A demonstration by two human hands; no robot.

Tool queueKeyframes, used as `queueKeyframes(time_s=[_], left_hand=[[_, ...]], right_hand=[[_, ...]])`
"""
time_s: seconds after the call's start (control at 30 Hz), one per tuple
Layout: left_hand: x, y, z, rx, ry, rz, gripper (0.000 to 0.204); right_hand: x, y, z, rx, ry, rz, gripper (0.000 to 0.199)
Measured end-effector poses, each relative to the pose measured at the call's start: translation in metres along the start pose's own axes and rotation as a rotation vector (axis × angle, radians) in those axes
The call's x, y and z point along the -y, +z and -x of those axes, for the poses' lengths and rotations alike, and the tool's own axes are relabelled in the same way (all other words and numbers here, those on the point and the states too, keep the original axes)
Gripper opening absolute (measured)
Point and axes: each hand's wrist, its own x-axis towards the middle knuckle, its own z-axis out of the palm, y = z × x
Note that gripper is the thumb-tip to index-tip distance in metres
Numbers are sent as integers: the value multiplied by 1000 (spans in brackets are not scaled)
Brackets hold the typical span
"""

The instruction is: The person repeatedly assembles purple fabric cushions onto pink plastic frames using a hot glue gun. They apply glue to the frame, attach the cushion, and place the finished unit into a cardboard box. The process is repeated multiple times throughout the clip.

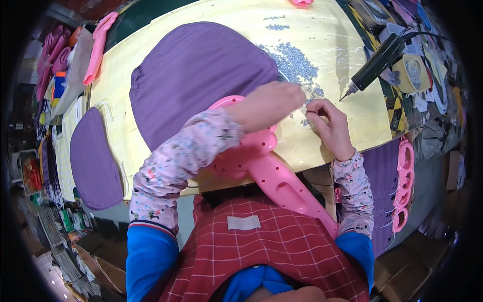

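A pink plastic part (287, 189) with a long recessed arm and several screw holes slants over the table's near edge toward my apron. My left hand (274, 103) reaches above it from the left, fingers curled, their tips hidden. Just right of it, my right hand (332, 128) pinches thumb and forefinger together; whatever is between them is too small to make out. Both hands are at the near end of a scattered pile of small grey screws (292, 60). Beyond my left forearm lies a large purple fabric panel (201, 70), partly covered by the pink part.
A black power screwdriver (377, 65) hangs at the right, tip down over the table (359, 118). At the left lie a smaller purple panel (95, 161) and a pink handle-like piece (99, 48). A tub of screws (412, 72) stands right. Purple-and-pink pieces (401, 183) sit below the right edge.
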Motion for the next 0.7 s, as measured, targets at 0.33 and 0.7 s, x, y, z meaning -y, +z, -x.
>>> queueKeyframes(time_s=[0.33, 0.7], left_hand=[[-103, -34, 182, -691, -703, 305, 17], [-137, 13, 213, -552, -608, 77, 25]], right_hand=[[17, 52, -12, 27, -331, 85, 16], [26, 21, 1, -178, -147, -69, 23]])
